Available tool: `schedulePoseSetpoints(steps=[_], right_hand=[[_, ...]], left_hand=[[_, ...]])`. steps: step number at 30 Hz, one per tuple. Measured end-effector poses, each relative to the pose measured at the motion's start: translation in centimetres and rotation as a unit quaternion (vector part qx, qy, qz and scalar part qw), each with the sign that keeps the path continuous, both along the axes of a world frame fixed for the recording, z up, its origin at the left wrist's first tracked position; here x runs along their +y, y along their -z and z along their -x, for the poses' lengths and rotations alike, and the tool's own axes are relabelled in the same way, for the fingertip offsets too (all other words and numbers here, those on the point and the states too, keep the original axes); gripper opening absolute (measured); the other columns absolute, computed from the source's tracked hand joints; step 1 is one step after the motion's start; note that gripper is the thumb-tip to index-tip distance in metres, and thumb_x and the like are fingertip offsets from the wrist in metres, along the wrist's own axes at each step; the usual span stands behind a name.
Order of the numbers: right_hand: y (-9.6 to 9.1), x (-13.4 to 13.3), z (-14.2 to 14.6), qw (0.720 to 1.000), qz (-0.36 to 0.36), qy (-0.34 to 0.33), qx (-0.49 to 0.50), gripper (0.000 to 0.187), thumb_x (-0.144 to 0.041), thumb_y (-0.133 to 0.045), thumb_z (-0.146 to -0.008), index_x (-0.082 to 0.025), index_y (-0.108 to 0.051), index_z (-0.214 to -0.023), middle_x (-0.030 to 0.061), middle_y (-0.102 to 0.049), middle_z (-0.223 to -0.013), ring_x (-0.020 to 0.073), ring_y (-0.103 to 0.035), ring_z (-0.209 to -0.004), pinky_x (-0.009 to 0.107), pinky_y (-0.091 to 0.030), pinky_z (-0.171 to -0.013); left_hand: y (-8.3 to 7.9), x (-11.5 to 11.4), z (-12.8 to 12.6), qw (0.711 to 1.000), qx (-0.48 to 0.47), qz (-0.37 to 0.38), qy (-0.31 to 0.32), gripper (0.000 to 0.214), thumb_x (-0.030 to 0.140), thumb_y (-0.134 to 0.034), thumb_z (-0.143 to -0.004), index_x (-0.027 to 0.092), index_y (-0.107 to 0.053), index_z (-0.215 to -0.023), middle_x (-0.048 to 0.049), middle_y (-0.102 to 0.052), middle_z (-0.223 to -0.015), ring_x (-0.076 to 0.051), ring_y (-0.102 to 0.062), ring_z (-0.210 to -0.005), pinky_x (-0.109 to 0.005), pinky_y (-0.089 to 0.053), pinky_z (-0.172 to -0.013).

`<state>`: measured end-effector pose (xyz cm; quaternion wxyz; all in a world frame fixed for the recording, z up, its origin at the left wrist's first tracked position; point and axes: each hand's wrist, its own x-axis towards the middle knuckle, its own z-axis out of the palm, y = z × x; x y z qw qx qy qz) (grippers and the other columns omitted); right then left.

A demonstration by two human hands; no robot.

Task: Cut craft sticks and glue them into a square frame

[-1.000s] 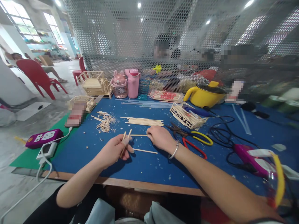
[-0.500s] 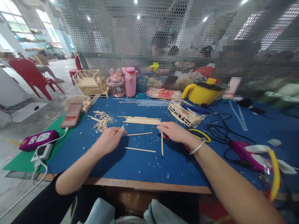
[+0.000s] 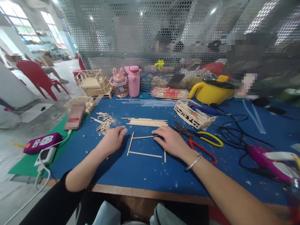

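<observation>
Left hand (image 3: 113,137) curled just beside the left stick (image 3: 130,143); right hand (image 3: 170,139) over one end of the far stick (image 3: 143,137). Can't tell whether either grips. Near stick (image 3: 145,154) lies bodyward. Brushing fingers could skew seemingly loose sticks.

Along the far edge of the blue-topped, wooden-edged table (image 3: 150,170) stands a tall grey perforated metal screen (image 3: 100,43), small bright ceiling lamps (image 3: 141,13) showing through its holes. Beyond the left edge, a grey floor (image 3: 30,126) carries a red plastic chair (image 3: 36,73); farther back, tall multi-pane windows (image 3: 20,21) let in bright daylight.
</observation>
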<state>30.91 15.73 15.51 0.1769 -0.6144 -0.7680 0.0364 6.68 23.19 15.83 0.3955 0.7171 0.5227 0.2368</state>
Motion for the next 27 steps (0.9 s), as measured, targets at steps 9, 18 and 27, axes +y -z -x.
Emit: schedulePoseSetpoints(steps=[9, 18, 27], right_hand=[[0.5, 0.5, 1.0, 0.999, 0.002, 0.004, -0.04, 0.024, -0.026, -0.046, -0.089, -0.018, -0.067, -0.081, 0.0051, -0.062, -0.079, 0.0168, -0.053, -0.08, 0.028, -0.036, -0.072], [1.0, 0.6, 0.6, 0.999, -0.008, 0.028, -0.017, 0.021, -0.025, -0.05, -0.087, -0.018, -0.069, -0.082, 0.0053, -0.065, -0.08, 0.0167, -0.056, -0.081, 0.027, -0.035, -0.073], [0.1, 0.4, 0.1, 0.999, -0.049, 0.017, 0.016, 0.02, -0.021, -0.049, -0.085, -0.018, -0.064, -0.099, 0.0075, -0.065, -0.094, 0.0193, -0.056, -0.09, 0.029, -0.038, -0.078]], left_hand=[[1.2, 0.6, -0.9, 0.973, 0.08, -0.144, 0.158, 0.043, 0.039, -0.049, -0.081, 0.022, -0.06, -0.119, -0.0077, -0.069, -0.1, -0.022, -0.062, -0.082, -0.028, -0.044, -0.073], [1.5, 1.0, -1.0, 0.96, 0.177, -0.149, 0.16, 0.034, 0.036, -0.044, -0.083, 0.023, -0.062, -0.109, -0.0037, -0.07, -0.09, -0.018, -0.063, -0.077, -0.026, -0.045, -0.068], [1.7, 0.8, -0.5, 0.963, 0.132, -0.205, 0.113, 0.034, 0.032, -0.04, -0.087, 0.018, -0.058, -0.113, -0.0055, -0.066, -0.087, -0.017, -0.059, -0.076, -0.028, -0.046, -0.07]])
